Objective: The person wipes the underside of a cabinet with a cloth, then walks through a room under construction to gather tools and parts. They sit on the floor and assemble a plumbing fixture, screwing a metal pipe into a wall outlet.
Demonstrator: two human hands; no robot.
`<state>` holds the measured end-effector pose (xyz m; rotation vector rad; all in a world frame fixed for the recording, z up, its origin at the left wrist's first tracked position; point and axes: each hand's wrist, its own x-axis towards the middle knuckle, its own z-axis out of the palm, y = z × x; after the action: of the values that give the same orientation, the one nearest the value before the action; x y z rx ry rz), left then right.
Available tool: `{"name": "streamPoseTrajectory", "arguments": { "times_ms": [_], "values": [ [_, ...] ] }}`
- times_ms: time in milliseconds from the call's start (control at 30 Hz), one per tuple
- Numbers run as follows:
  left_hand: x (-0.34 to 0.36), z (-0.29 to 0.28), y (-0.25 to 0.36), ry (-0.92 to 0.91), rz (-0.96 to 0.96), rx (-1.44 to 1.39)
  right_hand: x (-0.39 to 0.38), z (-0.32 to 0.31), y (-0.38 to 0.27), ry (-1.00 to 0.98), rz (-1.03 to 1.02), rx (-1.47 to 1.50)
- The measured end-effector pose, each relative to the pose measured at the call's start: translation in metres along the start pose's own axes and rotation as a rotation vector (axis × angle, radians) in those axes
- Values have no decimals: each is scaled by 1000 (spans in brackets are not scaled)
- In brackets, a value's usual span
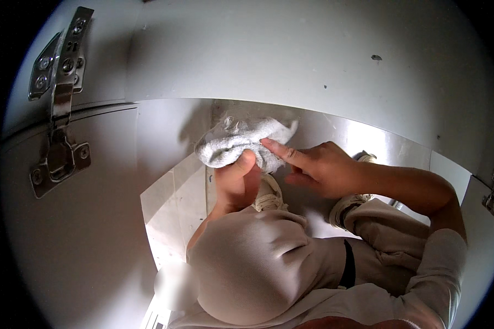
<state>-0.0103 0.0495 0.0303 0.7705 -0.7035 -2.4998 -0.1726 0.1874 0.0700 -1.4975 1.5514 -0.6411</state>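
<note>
Head: L hand (pixel 235 181) gripping cloth (pixel 236 143)

The left hand (pixel 235 183) was raised with fingers curled tight in a grip, thumb pointing up. The right hand (pixel 319 167) reached across from the right, index finger stretched out straight, forearm bent at the elbow.

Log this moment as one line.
left hand: grips crumpled white terry cloth | right hand: forefinger on cloth | cloth against shiny metal strip below white panel
</note>
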Motion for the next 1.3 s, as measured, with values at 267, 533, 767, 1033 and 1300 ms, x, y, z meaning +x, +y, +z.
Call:
{"name": "streamPoseTrajectory", "arguments": {
  "times_ms": [267, 533, 767, 1033, 1300],
  "values": [
    [-5, -8, -11, 290, 242, 406, -4, 16, -2, -412, 330, 1050],
    [-2, -20, -16, 157, 316, 466, -19, -11, -16, -551, 215, 836],
    [18, -17, -12, 269, -67, 138, -70, -164, -122, -170, 190, 129],
    [0, -12, 0, 384, -253, 187, 73, -325, -98, 1086, 328, -198],
    [5, -35, -8, 322, -235, 202, 143, -394, -2, 1550, 512, -464]
  ]
}}
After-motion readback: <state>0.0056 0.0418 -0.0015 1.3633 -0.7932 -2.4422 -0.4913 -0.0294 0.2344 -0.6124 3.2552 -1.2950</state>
